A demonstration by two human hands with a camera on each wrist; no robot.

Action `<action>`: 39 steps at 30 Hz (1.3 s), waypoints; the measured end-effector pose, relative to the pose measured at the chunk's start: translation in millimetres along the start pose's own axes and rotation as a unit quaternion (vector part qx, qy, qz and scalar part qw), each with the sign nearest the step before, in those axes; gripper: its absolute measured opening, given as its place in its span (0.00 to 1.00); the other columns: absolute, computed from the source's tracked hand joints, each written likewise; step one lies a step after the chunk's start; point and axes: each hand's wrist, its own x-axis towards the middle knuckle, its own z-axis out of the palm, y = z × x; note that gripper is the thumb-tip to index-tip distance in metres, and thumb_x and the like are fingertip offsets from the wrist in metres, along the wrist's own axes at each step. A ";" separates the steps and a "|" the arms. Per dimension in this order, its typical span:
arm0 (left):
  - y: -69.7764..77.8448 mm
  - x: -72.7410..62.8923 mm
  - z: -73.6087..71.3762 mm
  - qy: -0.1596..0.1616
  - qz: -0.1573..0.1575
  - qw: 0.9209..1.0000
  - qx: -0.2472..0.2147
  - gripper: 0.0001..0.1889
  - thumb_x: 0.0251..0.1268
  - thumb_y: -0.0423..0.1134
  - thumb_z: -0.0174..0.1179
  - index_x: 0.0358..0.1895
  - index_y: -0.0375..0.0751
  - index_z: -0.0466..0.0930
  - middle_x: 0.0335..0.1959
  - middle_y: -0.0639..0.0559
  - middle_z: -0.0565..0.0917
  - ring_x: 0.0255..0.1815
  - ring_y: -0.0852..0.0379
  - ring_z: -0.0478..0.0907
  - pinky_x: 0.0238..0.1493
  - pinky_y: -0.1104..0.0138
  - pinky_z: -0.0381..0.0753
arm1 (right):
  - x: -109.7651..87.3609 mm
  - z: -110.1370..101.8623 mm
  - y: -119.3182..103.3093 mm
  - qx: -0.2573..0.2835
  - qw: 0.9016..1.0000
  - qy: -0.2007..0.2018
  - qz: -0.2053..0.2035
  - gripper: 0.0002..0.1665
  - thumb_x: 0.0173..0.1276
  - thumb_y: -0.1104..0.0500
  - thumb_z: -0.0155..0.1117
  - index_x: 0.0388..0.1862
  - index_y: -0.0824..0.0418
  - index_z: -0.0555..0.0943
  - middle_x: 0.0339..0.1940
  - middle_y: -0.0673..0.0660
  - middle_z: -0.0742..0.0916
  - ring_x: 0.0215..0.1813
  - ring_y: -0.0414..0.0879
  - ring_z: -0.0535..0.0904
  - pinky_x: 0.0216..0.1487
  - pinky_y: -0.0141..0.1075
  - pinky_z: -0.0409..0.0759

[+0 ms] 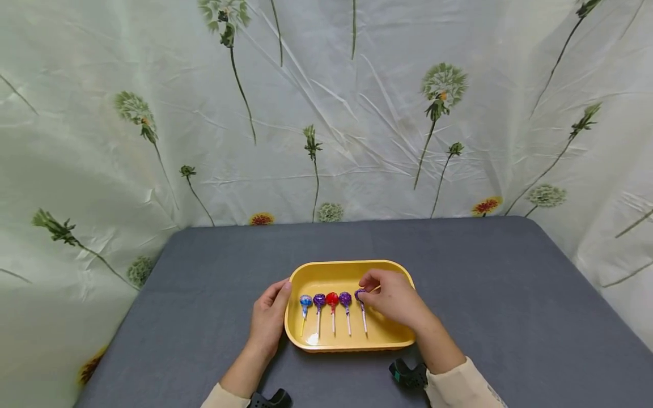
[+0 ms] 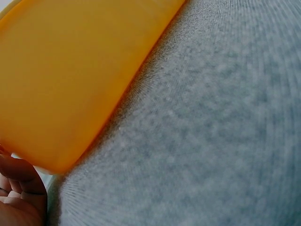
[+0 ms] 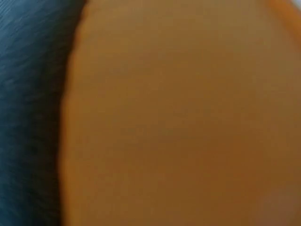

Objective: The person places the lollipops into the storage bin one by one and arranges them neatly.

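Note:
In the head view a yellow tray [image 1: 380, 338] holds several wrapped lollipops in a row, sticks toward the person. From the left come a blue lollipop [image 1: 305, 301], a purple lollipop [image 1: 319, 300], a red lollipop [image 1: 332, 299] and another purple lollipop [image 1: 346, 299]. My right hand [image 1: 393, 297] reaches over the tray's right side and pinches the head of the rightmost purple lollipop [image 1: 364, 317], partly covering it. My left hand [image 1: 270, 311] grips the tray's left end, thumb at the rim. The left wrist view shows curled fingers [image 2: 21, 176] at the tray's corner.
A grey cloth-covered table [image 1: 214, 272] lies under the tray. Behind it hangs a pale curtain [image 1: 367, 113] printed with dandelions. Dark wrist straps [image 1: 410, 374] sit by the sleeves. The blurred tray wall [image 3: 178, 113] fills most of the right wrist view.

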 end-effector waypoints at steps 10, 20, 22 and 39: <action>-0.8 1.4 -0.5 -0.001 0.003 1.000 -0.008 0.23 0.79 0.50 0.55 0.63 0.36 0.80 0.60 0.39 0.83 0.52 0.63 0.79 0.50 0.79 0.79 | 8.1 14.3 5.4 -0.047 0.999 0.021 0.002 0.07 0.63 0.59 0.76 0.32 0.54 0.84 0.26 0.46 0.84 0.31 0.40 0.75 0.36 0.33 0.74; -0.6 -0.1 -0.2 -0.003 0.002 1.000 -0.008 0.23 0.79 0.50 0.54 0.64 0.36 0.79 0.61 0.39 0.83 0.52 0.63 0.80 0.51 0.79 0.80 | 9.3 15.1 3.8 -0.038 0.999 0.017 0.018 0.06 0.65 0.60 0.75 0.34 0.55 0.84 0.29 0.47 0.85 0.33 0.41 0.76 0.38 0.35 0.75; -0.4 -0.3 0.0 -0.001 0.003 1.000 -0.007 0.23 0.79 0.50 0.55 0.64 0.36 0.79 0.61 0.39 0.83 0.52 0.63 0.80 0.51 0.79 0.80 | 9.8 15.7 3.6 -0.037 0.999 0.016 0.018 0.05 0.65 0.60 0.75 0.34 0.54 0.84 0.29 0.47 0.85 0.34 0.41 0.77 0.39 0.35 0.76; -0.8 -0.9 0.3 -0.001 0.008 1.000 0.004 0.23 0.79 0.50 0.54 0.64 0.36 0.79 0.61 0.39 0.83 0.56 0.55 0.80 0.50 0.79 0.80 | 8.7 16.0 3.9 -0.039 0.999 0.010 0.008 0.06 0.65 0.62 0.74 0.38 0.55 0.84 0.34 0.48 0.87 0.38 0.41 0.80 0.45 0.39 0.81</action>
